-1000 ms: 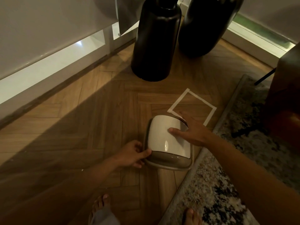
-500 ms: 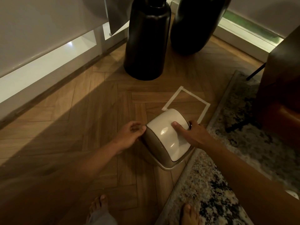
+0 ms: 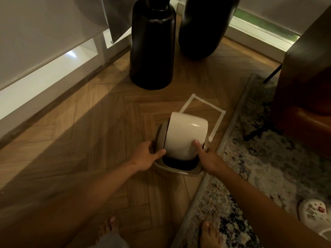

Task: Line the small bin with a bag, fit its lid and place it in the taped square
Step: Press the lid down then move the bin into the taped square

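Head view: We held the small bin point(image 3: 179, 169) on the wooden floor point(image 3: 93, 140), just beside the edge of the patterned rug point(image 3: 268, 158). Our left hand point(image 3: 145, 156) gripped the bin's left side, its fingers point(image 3: 159, 152) curled against the rim at the base of the lid. Our right hand point(image 3: 209, 158) gripped the right side, thumb pressed on the white swing lid point(image 3: 186, 135). The lid's flap stood tilted back, exposing a dark opening at the near edge; we could not tell whether a bag lined the inside. The taped square point(image 3: 220, 115) lay on the floor directly beyond the bin, and the far part of the lid covered the square's near portion from this view. Two tall black vases point(image 3: 152, 51) stood farther back, near the wall. A white slipper point(image 3: 313, 213) rested on the rug at the right edge.
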`<state>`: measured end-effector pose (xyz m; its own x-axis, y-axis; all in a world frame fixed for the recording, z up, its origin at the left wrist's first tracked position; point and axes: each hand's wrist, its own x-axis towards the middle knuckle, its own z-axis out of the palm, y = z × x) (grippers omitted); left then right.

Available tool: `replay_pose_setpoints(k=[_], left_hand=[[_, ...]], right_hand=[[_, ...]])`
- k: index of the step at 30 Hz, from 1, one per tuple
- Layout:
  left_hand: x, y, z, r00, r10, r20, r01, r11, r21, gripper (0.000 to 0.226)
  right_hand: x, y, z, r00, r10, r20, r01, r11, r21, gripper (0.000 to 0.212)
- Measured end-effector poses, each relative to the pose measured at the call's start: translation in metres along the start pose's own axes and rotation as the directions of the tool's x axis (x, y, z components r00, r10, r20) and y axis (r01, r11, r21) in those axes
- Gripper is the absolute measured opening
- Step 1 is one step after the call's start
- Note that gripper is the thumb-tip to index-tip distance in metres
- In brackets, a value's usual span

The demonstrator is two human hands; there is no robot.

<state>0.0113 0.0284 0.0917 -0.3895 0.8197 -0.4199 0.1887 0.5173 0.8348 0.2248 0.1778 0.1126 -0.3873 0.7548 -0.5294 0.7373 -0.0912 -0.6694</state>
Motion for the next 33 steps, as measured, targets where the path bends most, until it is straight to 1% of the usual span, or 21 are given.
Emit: replay_pose_setpoints(k=[1, 2, 3, 4, 5, 6, 8, 11, 12, 14, 17, 20, 24, 28, 33], left_hand=[[0.005, 0.002, -0.005, 1.0, 0.013, -0.007, -0.013, 1.0, 0.016, 0.066], [0.01, 0.004, -0.009, 1.0, 0.015, -0.003, -0.015, 1.0, 0.023, 0.064], [0.014, 0.005, -0.012, 1.0, 0.016, 0.011, -0.016, 1.0, 0.018, 0.062], [0.018, 0.007, -0.015, 0.999, 0.02, 0.029, -0.02, 1.0, 0.011, 0.06], [0.021, 0.008, -0.018, 0.999, 0.027, 0.04, -0.027, 1.0, 0.009, 0.059], [0.023, 0.01, -0.021, 0.998, 0.033, 0.047, -0.034, 0.999, 0.013, 0.058], [0.028, 0.013, -0.026, 0.997, 0.041, 0.062, -0.043, 0.999, 0.03, 0.058], [0.031, 0.01, -0.031, 0.995, 0.041, 0.094, -0.048, 0.996, 0.076, 0.057], [0.032, 0.008, -0.032, 0.995, 0.03, 0.099, -0.038, 0.996, 0.082, 0.057], [0.031, 0.005, -0.032, 0.994, 0.016, 0.106, -0.023, 0.997, 0.072, 0.059], [0.028, 0.004, -0.024, 0.995, 0.03, 0.091, -0.032, 0.999, 0.015, 0.062], [0.025, 0.0, -0.016, 0.997, 0.052, 0.06, -0.049, 0.997, -0.052, 0.059], [0.022, -0.003, -0.016, 0.997, 0.05, 0.066, -0.048, 0.998, -0.039, 0.057], [0.024, -0.001, -0.017, 0.997, -0.011, 0.072, 0.02, 0.992, -0.123, 0.058], [0.025, -0.006, -0.013, 0.998, -0.046, 0.052, 0.054, 0.986, -0.155, 0.059]], right_hand=[[-0.002, 0.003, 0.002, 0.999, -0.036, -0.009, 0.036, 0.999, 0.028, 0.084], [-0.004, 0.006, 0.005, 0.997, -0.076, -0.025, 0.077, 0.996, 0.045, 0.07], [-0.008, 0.007, 0.009, 0.992, -0.114, -0.045, 0.116, 0.991, 0.061, 0.053], [-0.01, 0.01, 0.012, 0.99, -0.132, -0.059, 0.136, 0.988, 0.078, 0.033], [-0.013, 0.012, 0.015, 0.988, -0.139, -0.064, 0.146, 0.983, 0.112, 0.017], [-0.015, 0.015, 0.017, 0.988, -0.146, -0.055, 0.152, 0.979, 0.135, 0.012], [-0.02, 0.023, 0.017, 0.992, -0.126, -0.012, 0.126, 0.977, 0.174, 0.024], [-0.028, 0.034, 0.013, 0.993, -0.089, 0.077, 0.074, 0.981, 0.18, 0.061], [-0.03, 0.039, 0.013, 0.992, -0.098, 0.077, 0.085, 0.984, 0.159, 0.066], [-0.035, 0.046, 0.013, 0.993, -0.103, 0.057, 0.094, 0.984, 0.148, 0.065], [-0.038, 0.047, 0.015, 0.997, -0.075, 0.032, 0.067, 0.974, 0.214, 0.065], [-0.036, 0.047, 0.016, 0.998, -0.058, 0.008, 0.054, 0.967, 0.251, 0.064], [-0.037, 0.049, 0.017, 0.998, -0.066, -0.001, 0.063, 0.952, 0.3, 0.066], [-0.035, 0.052, 0.023, 0.999, -0.052, -0.018, 0.055, 0.937, 0.346, 0.066], [-0.037, 0.051, 0.033, 0.996, -0.056, -0.062, 0.076, 0.914, 0.399, 0.06]])
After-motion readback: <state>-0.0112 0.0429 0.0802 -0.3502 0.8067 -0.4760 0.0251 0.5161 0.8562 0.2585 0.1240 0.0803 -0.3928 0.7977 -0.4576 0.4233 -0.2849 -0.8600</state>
